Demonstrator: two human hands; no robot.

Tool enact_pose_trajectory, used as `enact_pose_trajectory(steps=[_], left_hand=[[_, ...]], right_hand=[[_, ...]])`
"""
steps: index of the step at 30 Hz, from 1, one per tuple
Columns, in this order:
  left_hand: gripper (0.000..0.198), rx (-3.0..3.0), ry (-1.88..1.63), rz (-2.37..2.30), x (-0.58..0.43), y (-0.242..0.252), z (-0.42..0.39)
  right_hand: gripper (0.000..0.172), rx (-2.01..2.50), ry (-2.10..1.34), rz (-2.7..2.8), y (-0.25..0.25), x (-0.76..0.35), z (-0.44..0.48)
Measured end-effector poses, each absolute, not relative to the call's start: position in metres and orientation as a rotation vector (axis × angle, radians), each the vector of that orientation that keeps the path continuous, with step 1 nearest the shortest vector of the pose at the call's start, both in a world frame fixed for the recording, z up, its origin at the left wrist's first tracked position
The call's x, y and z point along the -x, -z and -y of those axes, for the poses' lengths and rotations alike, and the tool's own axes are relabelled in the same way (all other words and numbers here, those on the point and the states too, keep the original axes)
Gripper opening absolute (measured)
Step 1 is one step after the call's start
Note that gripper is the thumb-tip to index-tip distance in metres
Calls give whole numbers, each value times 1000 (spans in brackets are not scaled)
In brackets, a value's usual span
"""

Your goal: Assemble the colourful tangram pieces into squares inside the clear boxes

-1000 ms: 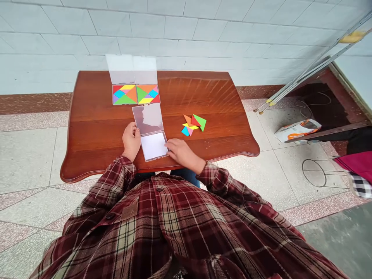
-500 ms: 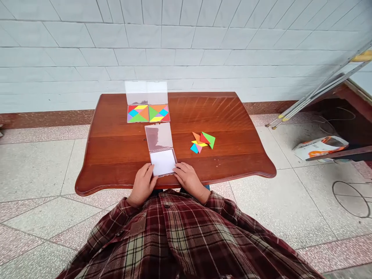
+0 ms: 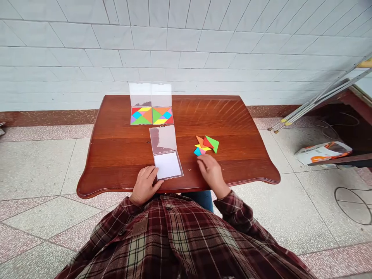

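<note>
A clear-lidded tangram case lies open near the table's front edge, a white sheet in its base. My left hand rests at the case's left front corner, touching its side, fingers stretched and thumb apart. To the right of the case, my right hand reaches over the table, fingers extended towards a loose pile of tangram pieces. Its fingertips are beside the pink piece and the blue piece. A yellow parallelogram, an orange piece, a red piece and a green triangle overlap behind them.
Two filled tangram cases stand side by side at the back, lids raised towards the tiled wall. The wooden table has a curved front edge. Crutches lean at the right, near a white-orange bag on the floor.
My right hand has left the case's right side and moved right to the loose pieces. My left hand stays at the case's left corner. The view has shifted slightly.
</note>
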State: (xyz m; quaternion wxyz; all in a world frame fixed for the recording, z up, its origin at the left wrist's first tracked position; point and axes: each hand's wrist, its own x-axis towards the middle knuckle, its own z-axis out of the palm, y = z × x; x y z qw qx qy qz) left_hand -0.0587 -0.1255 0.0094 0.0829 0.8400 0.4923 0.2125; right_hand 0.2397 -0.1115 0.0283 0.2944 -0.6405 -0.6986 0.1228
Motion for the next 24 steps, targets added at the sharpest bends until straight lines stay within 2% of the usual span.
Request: enact_pose_trajectory(steps=[8, 15, 20, 24], left_hand=[[45, -2566, -659, -1447, 60, -10, 120], [49, -2584, -776, -1409, 64, -4, 113], [50, -2604, -782, -1412, 64, -3, 113], [50, -2589, -779, -1434, 64, -3, 114]], right_hand=[[32, 2136, -275, 1610, -42, -294, 70], [31, 2335, -430, 1502, -41, -325, 38], [43, 2393, -435, 1610, -41, -334, 10], [36, 2452, -524, 1747, -44, -335, -5]])
